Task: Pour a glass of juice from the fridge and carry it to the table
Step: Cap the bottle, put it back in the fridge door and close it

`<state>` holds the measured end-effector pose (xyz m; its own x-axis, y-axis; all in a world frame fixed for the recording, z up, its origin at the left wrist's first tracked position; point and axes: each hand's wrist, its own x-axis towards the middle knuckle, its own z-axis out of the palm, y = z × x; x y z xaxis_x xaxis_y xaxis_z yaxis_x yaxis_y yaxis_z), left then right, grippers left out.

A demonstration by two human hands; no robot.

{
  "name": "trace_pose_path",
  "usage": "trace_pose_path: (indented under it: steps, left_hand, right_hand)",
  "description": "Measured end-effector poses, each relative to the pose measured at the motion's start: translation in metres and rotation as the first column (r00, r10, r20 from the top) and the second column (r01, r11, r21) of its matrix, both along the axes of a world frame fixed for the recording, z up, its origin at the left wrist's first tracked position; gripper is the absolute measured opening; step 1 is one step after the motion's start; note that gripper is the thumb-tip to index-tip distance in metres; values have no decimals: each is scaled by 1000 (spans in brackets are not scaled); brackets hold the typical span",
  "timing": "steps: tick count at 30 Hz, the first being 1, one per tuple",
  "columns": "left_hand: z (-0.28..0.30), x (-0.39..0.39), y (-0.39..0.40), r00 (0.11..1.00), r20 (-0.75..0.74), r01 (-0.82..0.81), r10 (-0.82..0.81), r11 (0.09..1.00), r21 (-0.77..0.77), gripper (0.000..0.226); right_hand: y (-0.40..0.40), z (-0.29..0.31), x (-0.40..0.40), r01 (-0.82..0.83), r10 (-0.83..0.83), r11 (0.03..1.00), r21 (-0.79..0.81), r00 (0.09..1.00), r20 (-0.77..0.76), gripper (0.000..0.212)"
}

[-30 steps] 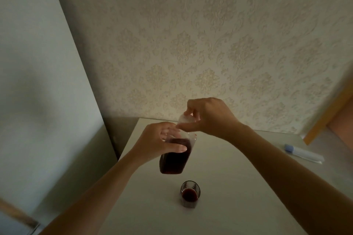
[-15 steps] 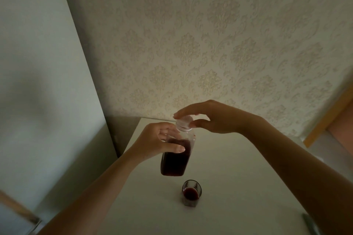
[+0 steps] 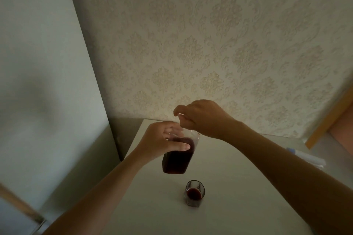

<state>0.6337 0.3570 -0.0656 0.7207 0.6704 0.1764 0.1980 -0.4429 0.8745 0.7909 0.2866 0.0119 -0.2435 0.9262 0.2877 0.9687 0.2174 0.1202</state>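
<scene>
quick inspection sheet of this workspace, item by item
surface: pale table, bare around the glass
job's things: bottle of dark juice, held above the table; glass stands near it, a little juice inside
clutter: pale tube-like thing at the table's right edge, too dim to identify
hands: left hand wraps the bottle's upper part; right hand curled over its top, cap hidden
cables: nothing seen
surroundings: patterned wallpaper; pale panel at left

I see damask-embossed wallpaper (image 3: 219, 47) behind, a pale tall panel (image 3: 44, 82) on the left, wooden trim (image 3: 328, 118) at right, a white tube-like item (image 3: 307, 158) lying near the right edge
</scene>
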Motion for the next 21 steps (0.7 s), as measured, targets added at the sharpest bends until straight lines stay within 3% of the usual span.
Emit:
trace_pose_path:
  steps: [4,6,9,12,14,17,21]
  left_hand:
    - [-5,2,-12,988,-19,-150,155,978,141,55]
    - [-7,2,-15,981,-7,-190,194,966,173,60]
    - [-3,-4,-8,995,12,-104,103,992,78,56]
    - [1,-12,0,998,61,-8,10,1000,-30,48]
    - [3,-15,1,996,86,8,-5,999,-35,44]
    - [2,-15,-1,996,89,-10,9,1000,15,46]
    - [-2,-12,-11,986,47,-167,161,973,159,53]
  right_hand:
    - [6,-8,-8,231,-232,973,21,969,83,23]
    - [7,-11,-9,284,-284,959,20,958,22,22]
    - [4,-3,-7,138,-134,990,7,975,-178,33]
    - [-2,9,-2,-119,114,992,-31,985,-127,37]
    - [-4,9,1,-178,175,984,-29,981,-87,34]
    - [-1,5,-4,-152,149,988,-25,984,-100,32]
    - [3,-4,-12,35,-38,999,-25,991,-125,32]
